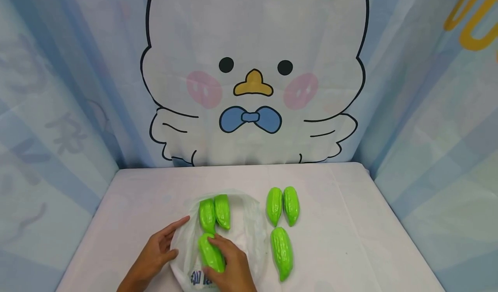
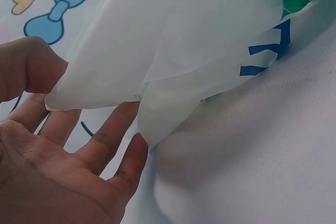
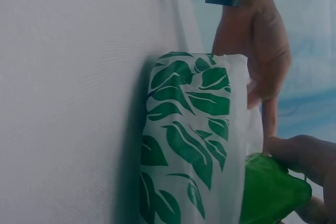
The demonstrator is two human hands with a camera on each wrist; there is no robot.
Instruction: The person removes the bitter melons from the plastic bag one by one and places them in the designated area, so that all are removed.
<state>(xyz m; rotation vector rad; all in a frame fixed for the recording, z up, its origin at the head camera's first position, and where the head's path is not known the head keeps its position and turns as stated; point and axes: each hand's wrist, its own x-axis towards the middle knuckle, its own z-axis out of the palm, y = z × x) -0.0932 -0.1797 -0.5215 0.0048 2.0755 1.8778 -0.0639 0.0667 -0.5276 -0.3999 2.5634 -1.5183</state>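
Observation:
A white translucent plastic bag (image 1: pixel 254 235) lies spread on the table with its mouth open. My left hand (image 1: pixel 155 251) holds the bag's left edge, which passes between thumb and fingers in the left wrist view. Over the bag, my right hand (image 1: pixel 235 266) grips a glossy, ridged green gourd (image 1: pixel 209 249) between thumb and fingers. Two similar gourds, a left one (image 1: pixel 207 214) and a right one (image 1: pixel 222 212), lie side by side within the bag just beyond. Green leaf print (image 3: pixel 189 103) covers the bag's side in the right wrist view.
Right of the bag, three more green gourds lie on the white-covered table (image 1: pixel 330 248): a pair, one gourd (image 1: pixel 274 205) beside another (image 1: pixel 292 205), and a nearer single gourd (image 1: pixel 282 253). A curtain (image 1: pixel 253 32) with a cartoon chick hangs behind the table and at both sides.

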